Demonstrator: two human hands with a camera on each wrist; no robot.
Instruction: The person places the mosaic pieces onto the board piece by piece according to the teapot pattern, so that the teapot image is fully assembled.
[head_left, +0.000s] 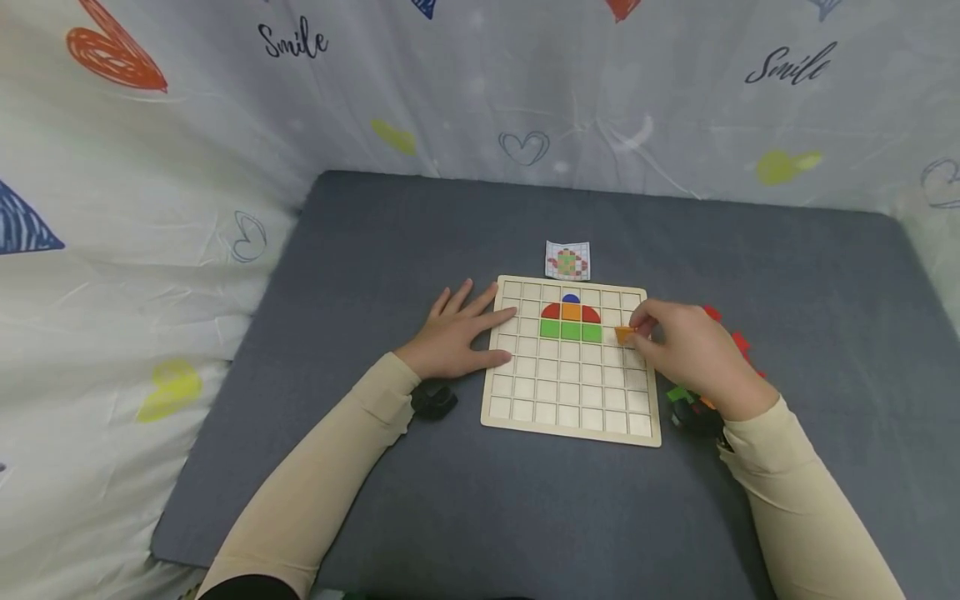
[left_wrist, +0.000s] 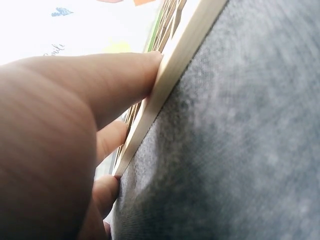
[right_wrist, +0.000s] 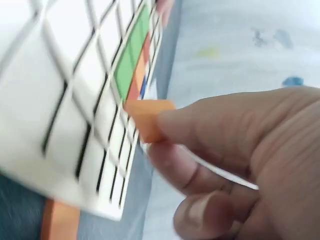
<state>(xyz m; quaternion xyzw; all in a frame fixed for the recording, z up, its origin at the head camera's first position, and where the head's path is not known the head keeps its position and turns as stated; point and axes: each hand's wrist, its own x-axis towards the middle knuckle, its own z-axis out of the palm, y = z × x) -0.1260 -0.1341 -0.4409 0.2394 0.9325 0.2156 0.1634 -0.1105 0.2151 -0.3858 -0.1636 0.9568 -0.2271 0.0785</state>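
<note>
A pale wooden grid board (head_left: 562,371) lies on the table. My left hand (head_left: 450,342) rests on its left edge with fingers spread; the thumb (left_wrist: 125,80) touches the rim in the left wrist view. Between thumb and fingertips, my right hand (head_left: 693,354) pinches an orange tile (right_wrist: 145,117) over the board's right part. Set in the upper grid are a blue half-round tile (head_left: 571,298), an orange square (head_left: 571,312) between two red curved tiles (head_left: 551,312), and a row of green squares (head_left: 571,331). The held tile's full outline is partly hidden by the fingers.
Behind the board lies a small card (head_left: 567,263) with a coloured grid pattern. Loose red tiles (head_left: 741,343) and green tiles (head_left: 678,393) lie right of the board, partly hidden by my right hand. A patterned curtain (head_left: 465,100) hangs behind the grey table (head_left: 420,221).
</note>
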